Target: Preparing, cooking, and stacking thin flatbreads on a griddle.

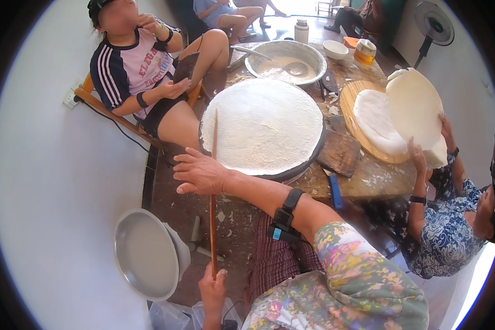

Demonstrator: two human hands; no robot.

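A long thin wooden stick (213,231) rises from my left hand (212,286), whose fingers are wrapped round its lower end. Its far tip lies over the left side of a large white pancake (267,126), spread thin on a round black griddle (291,174). My right arm reaches across to the left. At its end, my right hand (201,173) is palm down over the middle of the stick with fingers spread, hiding part of it. Whether the palm touches the stick, I cannot tell.
Behind the griddle stands a metal basin (319,56) of batter with a ladle (258,54). A blue-handled knife (335,190) lies at the table edge. On the right, another person holds a pancake sheet (415,104) over a round board (349,110). A metal bowl (127,214) stands lower left.
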